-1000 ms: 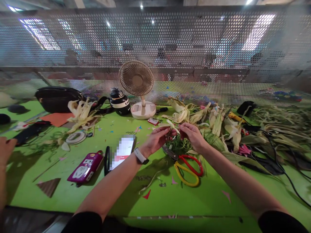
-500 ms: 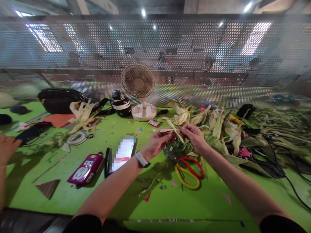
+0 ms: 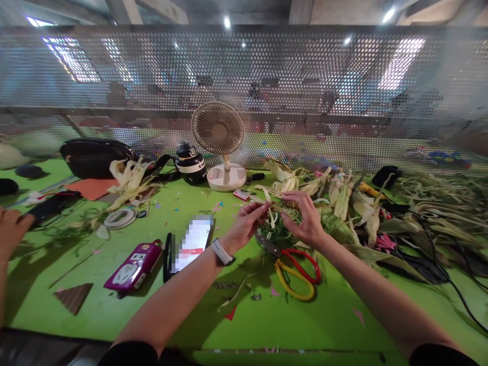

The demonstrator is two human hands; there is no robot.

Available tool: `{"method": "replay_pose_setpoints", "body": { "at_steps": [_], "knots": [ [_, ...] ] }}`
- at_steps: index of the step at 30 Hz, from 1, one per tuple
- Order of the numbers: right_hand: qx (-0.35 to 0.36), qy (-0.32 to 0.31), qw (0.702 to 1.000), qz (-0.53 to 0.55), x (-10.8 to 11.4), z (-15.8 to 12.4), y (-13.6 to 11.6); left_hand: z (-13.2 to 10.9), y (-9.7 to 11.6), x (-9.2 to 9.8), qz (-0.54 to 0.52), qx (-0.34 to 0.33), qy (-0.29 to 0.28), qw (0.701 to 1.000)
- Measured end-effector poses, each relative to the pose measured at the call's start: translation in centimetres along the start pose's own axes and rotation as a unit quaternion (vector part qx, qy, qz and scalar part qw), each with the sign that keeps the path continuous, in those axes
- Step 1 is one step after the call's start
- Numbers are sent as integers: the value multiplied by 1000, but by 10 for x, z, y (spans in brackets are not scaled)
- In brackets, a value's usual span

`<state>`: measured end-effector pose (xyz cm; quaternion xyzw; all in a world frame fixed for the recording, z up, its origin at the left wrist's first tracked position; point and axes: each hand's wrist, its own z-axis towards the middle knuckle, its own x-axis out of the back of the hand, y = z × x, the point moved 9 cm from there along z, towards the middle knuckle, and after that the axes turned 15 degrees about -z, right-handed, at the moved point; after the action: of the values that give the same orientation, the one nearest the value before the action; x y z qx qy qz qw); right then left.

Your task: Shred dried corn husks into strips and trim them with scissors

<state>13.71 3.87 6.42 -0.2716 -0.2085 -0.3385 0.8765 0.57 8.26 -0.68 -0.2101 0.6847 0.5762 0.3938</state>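
Observation:
Between thumb and fingers, my left hand (image 3: 246,223) pinches a pale strip of corn husk (image 3: 273,216), whose loose ends stick out to the right and downward. My right hand (image 3: 303,218) is just right of it, fingers apart, with no husk seen in its grip. Beneath both hands lies a heap of shredded green husk (image 3: 280,231), partly hidden by them. Scissors with one red and one yellow handle (image 3: 299,277) rest on the green table (image 3: 267,320) below my hands, their blades pointing up-left.
Corn husks (image 3: 341,195) pile up at the right, with a black cable (image 3: 438,264) among them. A fan (image 3: 226,175) and black bottle (image 3: 189,165) stand behind. At left are a phone (image 3: 194,241), purple case (image 3: 133,267), tape roll (image 3: 120,218) and another person's hand (image 3: 13,229).
My right hand has let go of the husk strip, and its fingers have spread and moved slightly right. My left hand still pinches the strip, which now hangs differently.

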Motion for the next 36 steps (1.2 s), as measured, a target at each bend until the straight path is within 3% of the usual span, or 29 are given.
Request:
{"method": "replay_pose_setpoints", "body": {
  "at_steps": [2, 4, 12, 16, 22, 26, 36],
  "knots": [
    [96, 11, 994, -55, 1, -4, -18, -1, 0, -3, -4, -2, -7, 1000],
    [126, 15, 989, -81, 0, -8, -23, -2, -1, -5, 1, -4, -16, 1000],
    [73, 26, 996, -42, 1, -8, -18, -4, -2, -8, 66, -32, -33, 997],
    [-6, 35, 999, 14, 8, 0, -12, -8, 0, -13, 109, -44, -38, 992],
    [-77, -36, 989, 125, 1, 5, 1, -6, -1, -14, 114, -30, -53, 992],
    [-56, -87, 982, 159, -3, 5, 0, -4, -5, -12, 78, -4, -61, 995],
    [38, -46, 997, 53, 3, 6, -17, -4, -5, -12, 71, -18, -49, 996]
  ]
}}
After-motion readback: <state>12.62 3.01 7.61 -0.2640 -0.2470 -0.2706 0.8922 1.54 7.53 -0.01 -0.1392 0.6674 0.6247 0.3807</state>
